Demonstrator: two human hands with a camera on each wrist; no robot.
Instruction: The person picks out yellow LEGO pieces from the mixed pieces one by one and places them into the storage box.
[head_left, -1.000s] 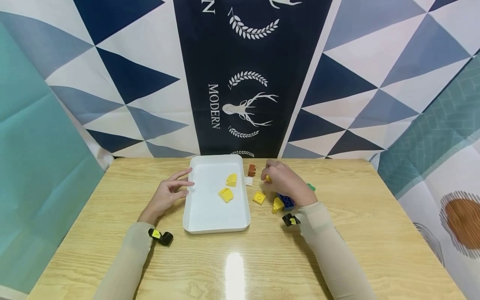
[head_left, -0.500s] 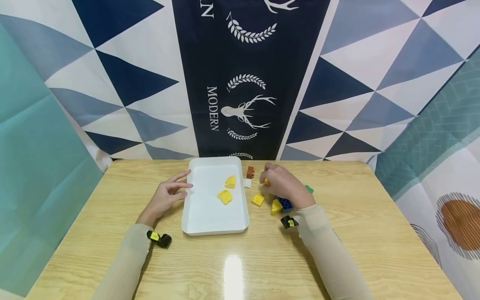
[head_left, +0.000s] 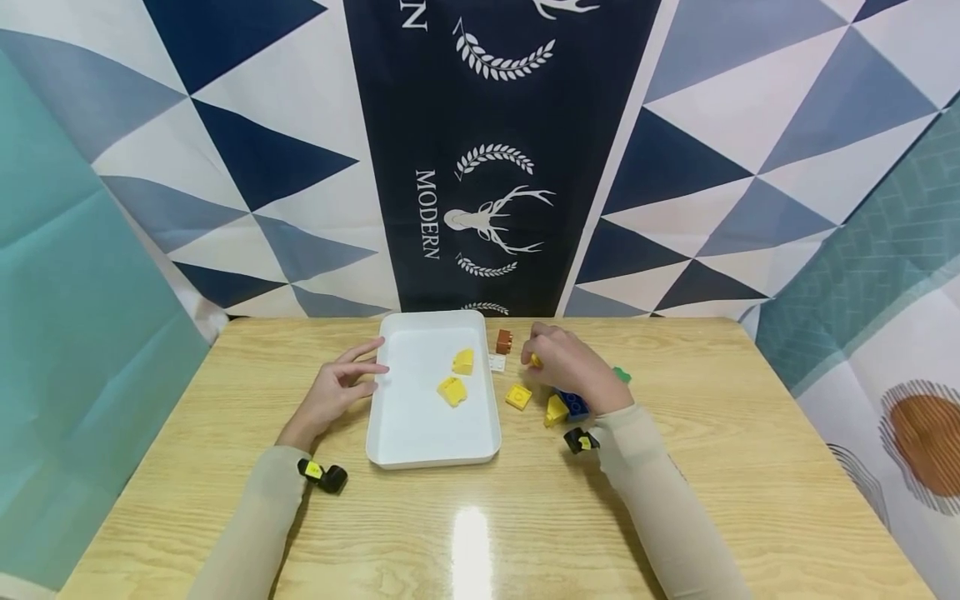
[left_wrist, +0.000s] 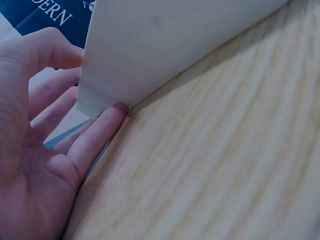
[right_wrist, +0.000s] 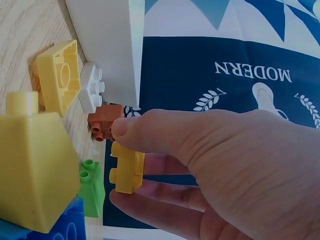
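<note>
My left hand (head_left: 337, 387) rests at the left side of a white tray (head_left: 420, 429), fingers spread and fingertips touching its rim and wall. In the left wrist view, one fingertip sits low on the tray wall (left_wrist: 150, 55), close to the tabletop. Beyond the tray's right side, my right hand (head_left: 561, 358) pinches a yellow toy building brick (right_wrist: 129, 167) between thumb and fingers. Inside the tray lie two yellow bricks, a sloped one (head_left: 463, 361) and another (head_left: 452, 391). A square yellow brick (head_left: 518, 396) is on the table just left of the right hand.
A brown brick (head_left: 504, 341) and a white brick (head_left: 497, 362) lie along the tray's right edge. Under the right wrist are a yellow sloped brick (head_left: 556, 410) and a blue brick (head_left: 575, 404). A green brick (right_wrist: 91, 189) shows farther right. Patterned cloth (head_left: 300, 167) hangs behind the table.
The head view shifts slightly. Both hands stay about where they were, the right one with the yellow brick between its fingers throughout.
</note>
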